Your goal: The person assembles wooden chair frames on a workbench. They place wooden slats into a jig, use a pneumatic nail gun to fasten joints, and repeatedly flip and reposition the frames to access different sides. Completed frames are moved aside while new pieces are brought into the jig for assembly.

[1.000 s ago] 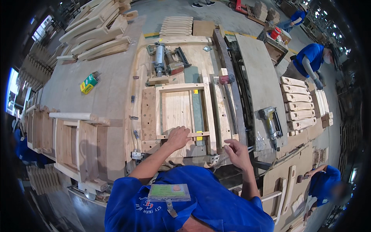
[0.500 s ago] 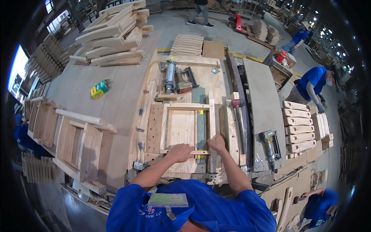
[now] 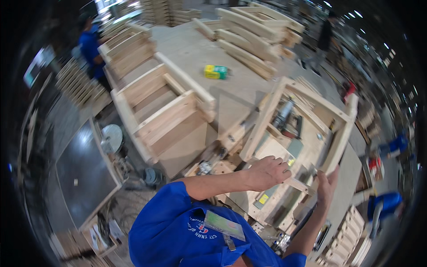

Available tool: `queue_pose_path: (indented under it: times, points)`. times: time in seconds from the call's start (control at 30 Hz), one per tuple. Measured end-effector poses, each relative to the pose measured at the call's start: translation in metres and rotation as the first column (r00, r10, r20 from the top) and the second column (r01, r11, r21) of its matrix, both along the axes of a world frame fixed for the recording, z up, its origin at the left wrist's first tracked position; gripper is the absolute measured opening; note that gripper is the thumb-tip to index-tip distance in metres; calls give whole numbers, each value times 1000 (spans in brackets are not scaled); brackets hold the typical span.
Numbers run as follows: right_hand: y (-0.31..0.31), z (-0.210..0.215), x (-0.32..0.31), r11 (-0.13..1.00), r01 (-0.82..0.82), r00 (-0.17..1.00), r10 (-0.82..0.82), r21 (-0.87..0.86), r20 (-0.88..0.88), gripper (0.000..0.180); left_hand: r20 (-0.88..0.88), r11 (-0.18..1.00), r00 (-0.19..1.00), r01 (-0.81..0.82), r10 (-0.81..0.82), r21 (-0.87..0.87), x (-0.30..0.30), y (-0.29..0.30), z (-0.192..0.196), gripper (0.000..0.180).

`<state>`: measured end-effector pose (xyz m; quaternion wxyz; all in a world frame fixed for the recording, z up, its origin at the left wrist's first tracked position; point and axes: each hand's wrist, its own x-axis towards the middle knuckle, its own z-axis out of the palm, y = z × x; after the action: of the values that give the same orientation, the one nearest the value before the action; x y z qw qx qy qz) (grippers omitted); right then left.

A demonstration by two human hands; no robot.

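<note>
A pale wooden frame (image 3: 263, 119) is tilted up off the workbench (image 3: 191, 147), its far rail raised. My left hand (image 3: 267, 172) is closed over the frame's near crossbar. My right hand (image 3: 327, 189) grips the lower end of the frame's right rail. Through the frame's opening I see a grey power tool (image 3: 284, 115) and clamps lying on the bench jig beneath it.
Assembled wooden seat frames (image 3: 164, 111) sit on the bench to my left. Stacked timber parts (image 3: 253, 40) and a yellow-green box (image 3: 215, 71) lie farther back. A person in blue (image 3: 91, 44) stands at far left; other people in blue (image 3: 382, 204) work at right.
The frame lay flat on the jig before; now both hands have tipped it up. My right hand moved from the bench edge to the frame's right rail. The view has swung left.
</note>
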<state>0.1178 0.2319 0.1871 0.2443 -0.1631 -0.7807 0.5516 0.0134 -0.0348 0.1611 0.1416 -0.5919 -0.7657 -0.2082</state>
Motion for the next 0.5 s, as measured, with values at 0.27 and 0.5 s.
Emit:
queue_pose_path:
  times: [0.27,0.5]
  points:
    - [-108,43,-109,948,-301,953,296,-101,-59,74,-158,904,893,-398,421,155,-5,-140,52,17]
    - [-209,89,-166,789,-592,804,562,-165,-195,80,-160,806,805,-514,572,295,-21,-237,55,30]
